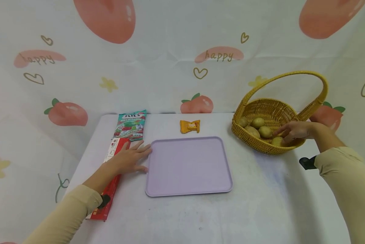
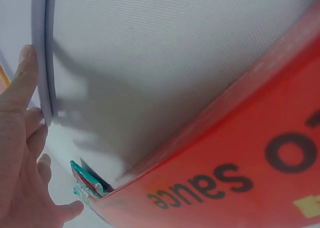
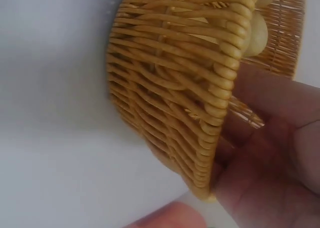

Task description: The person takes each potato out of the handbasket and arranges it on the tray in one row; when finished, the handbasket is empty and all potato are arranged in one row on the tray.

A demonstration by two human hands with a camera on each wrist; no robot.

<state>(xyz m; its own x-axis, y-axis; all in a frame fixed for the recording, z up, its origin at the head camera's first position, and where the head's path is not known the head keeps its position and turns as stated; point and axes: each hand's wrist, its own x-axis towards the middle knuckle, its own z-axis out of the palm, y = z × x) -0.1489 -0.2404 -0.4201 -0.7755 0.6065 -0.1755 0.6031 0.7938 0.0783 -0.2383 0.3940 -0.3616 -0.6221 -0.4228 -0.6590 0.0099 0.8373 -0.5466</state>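
Observation:
My left hand (image 1: 130,158), palm down with fingers spread, touches the left rim of a lilac tray (image 1: 188,166). In the left wrist view the thumb and fingertips (image 2: 26,53) lie along that rim. Under the left wrist lies a long red package (image 1: 113,189), printed "sauce" in the left wrist view (image 2: 240,173). My right hand (image 1: 298,130) reaches over the rim into a yellow wicker basket (image 1: 255,145). Its fingers come down at a potato (image 1: 277,141); the basket wall (image 3: 175,88) hides the fingertips, so I cannot tell whether they grip it.
Several more potatoes (image 1: 258,122) lie in the basket, whose tall handle (image 1: 292,73) arches above. A green Fox's candy bag (image 1: 130,125) lies at the back left. Behind the tray is a small orange wrapped snack (image 1: 190,126). A printed cloth (image 1: 164,84) hangs behind the table.

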